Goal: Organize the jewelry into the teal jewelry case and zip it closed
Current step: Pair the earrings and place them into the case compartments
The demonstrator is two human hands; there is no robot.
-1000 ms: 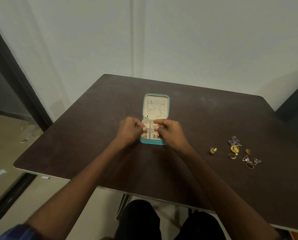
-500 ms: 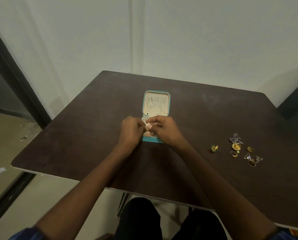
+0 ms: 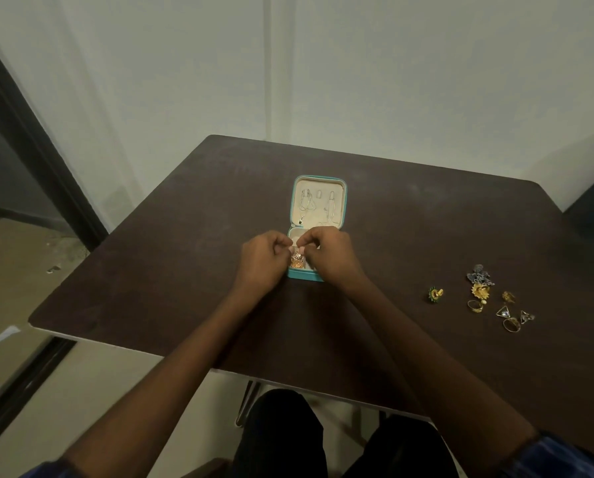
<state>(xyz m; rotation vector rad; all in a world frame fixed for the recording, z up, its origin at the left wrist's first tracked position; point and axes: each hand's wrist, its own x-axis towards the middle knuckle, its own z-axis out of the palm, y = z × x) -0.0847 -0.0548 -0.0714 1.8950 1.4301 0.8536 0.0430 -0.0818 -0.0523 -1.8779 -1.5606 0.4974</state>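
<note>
The teal jewelry case point(image 3: 318, 215) lies open near the middle of the dark worktop point(image 3: 171, 257), its lid folded back toward 12 o'clock with thin chains point(image 3: 307, 201) hung on the cream lining. Both hands meet over the case's lower tray. The left hand point(image 3: 262, 262) and the right hand point(image 3: 330, 257) have their fingers curled in, fingertips close together, pinching a small gold-and-copper ornament point(image 3: 297, 260) between them just above the tray's left compartments; exactly which fingers carry it cannot be told. Well apart from the case, toward 3 o'clock, loose jewelry lies on the worktop: a green-and-gold piece point(image 3: 436, 293) on its own, then a cluster with a silver piece point(image 3: 480, 274), a gold flower point(image 3: 480, 290), several gold rings point(image 3: 511, 324) and 2 triangular pieces point(image 3: 503, 311).
</note>
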